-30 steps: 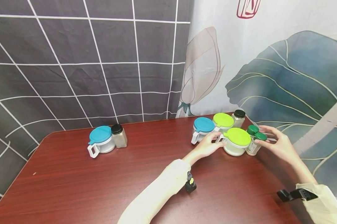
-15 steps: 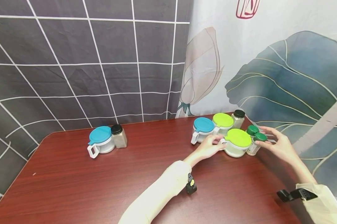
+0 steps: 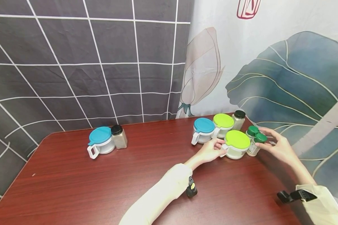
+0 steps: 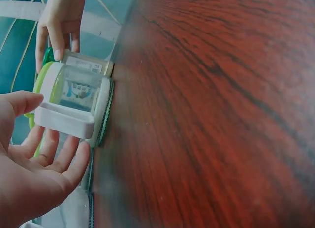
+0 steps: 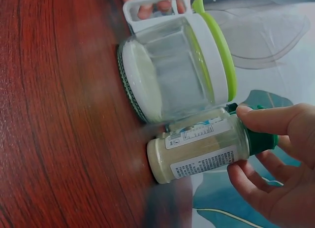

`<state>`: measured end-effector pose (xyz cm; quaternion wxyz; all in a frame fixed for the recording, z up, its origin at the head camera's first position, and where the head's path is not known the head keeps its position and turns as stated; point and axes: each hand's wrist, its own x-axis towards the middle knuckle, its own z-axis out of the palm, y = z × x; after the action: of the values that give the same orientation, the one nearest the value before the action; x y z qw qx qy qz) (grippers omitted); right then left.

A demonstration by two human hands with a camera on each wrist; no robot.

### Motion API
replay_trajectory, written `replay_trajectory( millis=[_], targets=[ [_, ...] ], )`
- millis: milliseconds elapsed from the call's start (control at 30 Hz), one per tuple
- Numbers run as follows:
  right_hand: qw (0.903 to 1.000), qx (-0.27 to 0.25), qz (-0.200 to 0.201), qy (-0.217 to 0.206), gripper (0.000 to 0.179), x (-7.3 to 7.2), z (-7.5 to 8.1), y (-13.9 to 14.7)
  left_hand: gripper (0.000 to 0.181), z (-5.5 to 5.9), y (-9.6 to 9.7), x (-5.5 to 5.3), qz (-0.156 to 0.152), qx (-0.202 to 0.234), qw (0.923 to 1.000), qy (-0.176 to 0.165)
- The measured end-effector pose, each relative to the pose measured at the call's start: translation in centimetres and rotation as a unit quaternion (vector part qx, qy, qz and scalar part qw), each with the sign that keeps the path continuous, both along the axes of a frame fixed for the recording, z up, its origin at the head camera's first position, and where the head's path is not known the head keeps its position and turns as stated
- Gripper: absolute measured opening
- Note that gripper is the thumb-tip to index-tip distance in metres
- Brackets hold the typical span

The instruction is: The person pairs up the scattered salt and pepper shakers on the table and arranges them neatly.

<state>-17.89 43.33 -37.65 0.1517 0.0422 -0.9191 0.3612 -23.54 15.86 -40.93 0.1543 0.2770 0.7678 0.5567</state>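
Note:
My left hand (image 3: 209, 152) pinches the white handle (image 4: 64, 120) of a glass seasoning jar (image 3: 237, 140) with a lime-green lid, thumb above and fingers below in the left wrist view. Right beside that jar stands a spice bottle (image 5: 202, 154) with a green cap and a printed label, holding tan powder. Around its cap and neck are the thumb and fingers of my right hand (image 3: 278, 147). A second green-capped bottle (image 3: 252, 130) is just behind, mostly hidden in the right wrist view. White contents cover the bottom of the jar.
Behind the left hand are a blue-lidded jar (image 3: 204, 126), another lime-lidded jar (image 3: 223, 122) and a black-capped bottle (image 3: 238, 120). Far left on the red-brown table (image 3: 101, 187) stand another blue-lidded jar (image 3: 101, 137) and black-capped bottle (image 3: 119, 137). A curtain (image 3: 115, 62) hangs behind.
The front lime-lidded jar has shifted slightly toward the table's front, with my left hand moving along at its handle. My right hand stays nearly still at the green-capped bottle.

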Motion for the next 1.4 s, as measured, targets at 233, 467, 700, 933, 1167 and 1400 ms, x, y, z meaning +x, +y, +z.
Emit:
replay_trajectory(
  millis=[233,467,700,933,1167,1400],
  targets=[
    [0.9999,-0.01,0.009,0.007,0.062,0.0,-0.4,0.1,0.038,-0.1,0.0,0.3,0.008,-0.008,0.9999,-0.002],
    [0.9993,-0.016,0.005,0.033,0.062,0.1,-0.6,0.0,0.038,-0.2,-0.3,0.5,0.02,-0.001,0.9998,-0.009],
    [0.9991,-0.034,-0.002,0.024,0.058,0.1,-0.7,0.0,0.035,-0.3,-0.7,0.4,0.043,-0.007,0.999,-0.011],
    [0.9992,-0.036,-0.014,-0.014,0.049,0.3,-0.6,0.0,0.032,-0.7,-0.9,0.3,0.064,-0.015,0.9978,0.006],
    [0.9978,0.01,-0.036,-0.054,0.055,0.5,-0.6,0.0,0.033,-0.4,-0.9,0.4,0.074,-0.027,0.9968,0.01],
    [0.9954,0.041,-0.051,-0.071,0.056,0.5,-0.8,0.1,0.031,0.1,-0.9,0.7,0.111,-0.049,0.9926,0.002]
  ],
)
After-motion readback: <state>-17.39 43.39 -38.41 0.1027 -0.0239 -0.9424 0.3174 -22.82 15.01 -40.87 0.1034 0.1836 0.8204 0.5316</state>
